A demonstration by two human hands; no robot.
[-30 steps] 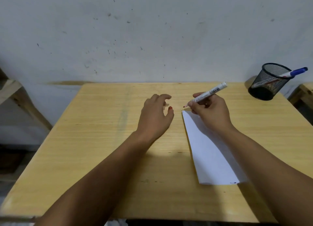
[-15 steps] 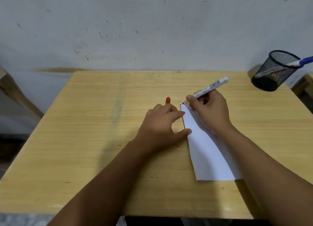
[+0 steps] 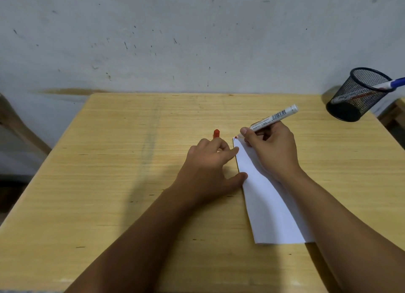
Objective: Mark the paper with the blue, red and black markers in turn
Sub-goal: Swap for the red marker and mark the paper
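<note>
One head-worn view only (wide-angle), we look forward and down, close over our wooden table point(image 3: 109, 183), facing the marked white wall point(image 3: 197, 40) beyond.

Pale wooden table point(image 3: 122, 183); white paper point(image 3: 269, 207) lies flat right of centre; black mesh cup point(image 3: 357, 95) at far-right corner.

There are two hands, a left hand point(image 3: 208, 167) and a right hand point(image 3: 271, 150), two markers, one red marker point(image 3: 274, 117) and one blue marker point(image 3: 392, 85), one red cap point(image 3: 216, 133), one paper point(image 3: 267, 202), one mesh cup point(image 3: 357, 94) and one table point(image 3: 109, 183).
</note>
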